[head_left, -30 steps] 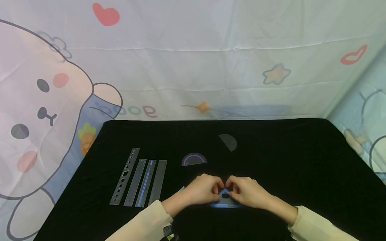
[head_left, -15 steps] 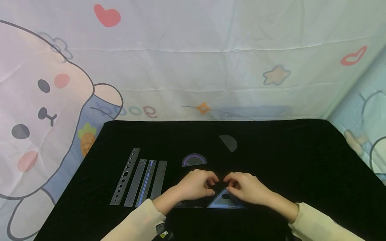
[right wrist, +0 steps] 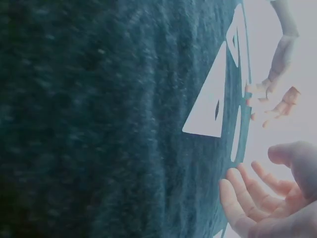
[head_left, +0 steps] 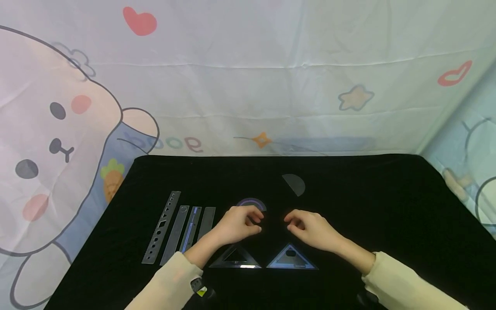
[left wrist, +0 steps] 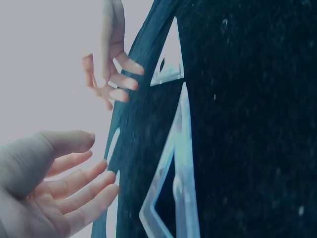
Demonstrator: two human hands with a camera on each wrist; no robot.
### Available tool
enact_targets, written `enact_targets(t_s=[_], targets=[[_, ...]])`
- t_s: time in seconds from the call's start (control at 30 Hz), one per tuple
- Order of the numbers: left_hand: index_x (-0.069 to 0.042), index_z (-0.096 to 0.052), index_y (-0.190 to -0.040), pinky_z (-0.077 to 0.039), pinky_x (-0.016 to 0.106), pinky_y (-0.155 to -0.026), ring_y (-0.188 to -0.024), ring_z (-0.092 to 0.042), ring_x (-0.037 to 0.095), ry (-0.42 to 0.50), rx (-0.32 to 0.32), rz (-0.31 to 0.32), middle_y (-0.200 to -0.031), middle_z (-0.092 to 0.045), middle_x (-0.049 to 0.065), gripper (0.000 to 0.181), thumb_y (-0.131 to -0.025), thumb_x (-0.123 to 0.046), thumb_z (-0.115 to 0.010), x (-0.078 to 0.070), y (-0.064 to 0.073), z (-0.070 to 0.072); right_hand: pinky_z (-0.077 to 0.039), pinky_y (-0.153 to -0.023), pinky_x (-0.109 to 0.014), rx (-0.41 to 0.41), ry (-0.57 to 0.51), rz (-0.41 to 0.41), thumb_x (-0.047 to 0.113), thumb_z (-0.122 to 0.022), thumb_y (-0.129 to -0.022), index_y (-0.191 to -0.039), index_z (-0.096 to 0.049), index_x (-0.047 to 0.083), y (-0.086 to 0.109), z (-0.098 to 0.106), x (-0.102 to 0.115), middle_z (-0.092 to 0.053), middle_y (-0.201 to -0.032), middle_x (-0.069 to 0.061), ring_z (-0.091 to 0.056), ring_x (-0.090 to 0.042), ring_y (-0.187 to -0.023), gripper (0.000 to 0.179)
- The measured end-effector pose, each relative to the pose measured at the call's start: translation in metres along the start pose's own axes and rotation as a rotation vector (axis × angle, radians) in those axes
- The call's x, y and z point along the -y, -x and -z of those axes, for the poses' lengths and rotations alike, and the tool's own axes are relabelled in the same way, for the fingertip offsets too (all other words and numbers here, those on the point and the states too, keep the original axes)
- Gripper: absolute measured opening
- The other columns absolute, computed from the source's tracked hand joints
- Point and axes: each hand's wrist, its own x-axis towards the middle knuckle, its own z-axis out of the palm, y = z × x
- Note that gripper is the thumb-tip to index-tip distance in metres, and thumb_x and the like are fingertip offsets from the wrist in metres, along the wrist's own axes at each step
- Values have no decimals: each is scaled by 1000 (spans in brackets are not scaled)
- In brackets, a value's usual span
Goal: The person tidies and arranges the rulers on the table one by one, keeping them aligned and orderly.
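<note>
My left hand [head_left: 237, 224] hovers with relaxed fingers and holds nothing. Below it lies a clear set square [head_left: 251, 262] with a triangular cut-out, seen large in the left wrist view. Beside that one, on the right, is a set square with blue edges [head_left: 291, 261] and a small oval hole. Just beyond this second piece, my right hand [head_left: 314, 229] hangs in the air, its fingers loosely bent around nothing. Behind my left hand, a protractor with a purple arc [head_left: 252, 201] is partly covered. The right wrist view shows the right hand's palm [right wrist: 267, 203] bare.
Several rulers stand in a row at the left: a stencil ruler with cut-outs [head_left: 159, 230], a plain one [head_left: 176, 230], a blue-striped one [head_left: 192, 224] and another [head_left: 207, 219] partly behind my left arm. A clear half-round protractor [head_left: 296, 185] lies farther back on the black cloth [head_left: 387, 206].
Both hands have let go of the blue-edged set square and lifted away from it. The left hand has moved left and farther back, uncovering the other set square and overlapping the purple protractor.
</note>
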Motion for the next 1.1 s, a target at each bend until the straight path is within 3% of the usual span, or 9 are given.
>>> enact_targets(t_s=[0.17, 0.47, 0.67, 0.9, 1.1], targets=[[-6, -63, -103, -50, 19, -62, -76, -61, 14, 21, -74, 19, -95, -64, 6, 23, -81, -11, -68, 13, 0, 7, -49, -58, -17, -16, -1, -8, 12, -60, -87, -102, -62, 7, -11, 1, -3, -63, -84, 3, -57, -1, -68, 16], [-6, -64, -97, -51, 22, -61, -74, -60, 14, 72, -191, 122, -88, -64, 2, 18, -79, -9, -68, 28, 0, 18, -49, -60, -18, -65, 35, -16, 12, -59, -87, -102, -63, 5, -31, 2, -7, -65, -82, 2, -60, -5, -68, 18], [-5, -65, -97, -52, 25, -61, -72, -60, 14, 129, -244, 182, -87, -64, 3, 17, -80, -10, -67, 37, -2, 24, -48, -59, -19, -38, 32, -50, 14, -58, -87, -104, -63, 3, -42, 2, -5, -66, -82, 0, -59, -6, -67, 21], [-4, -64, -99, -54, 26, -59, -69, -62, 17, 199, -257, 283, -88, -65, 5, 19, -81, -10, -66, 43, -5, 28, -48, -61, -22, 12, 46, -77, 17, -57, -87, -107, -63, 2, -53, -2, -3, -67, -85, -2, -60, -9, -70, 25], [-3, -63, -104, -56, 28, -63, -76, -63, 22, 273, -238, 368, -92, -63, 8, 22, -84, -12, -65, 45, -8, 32, -50, -65, -27, 38, 11, -160, 20, -56, -89, -109, -63, 4, -65, -5, -3, -68, -91, -4, -60, -12, -73, 27]])
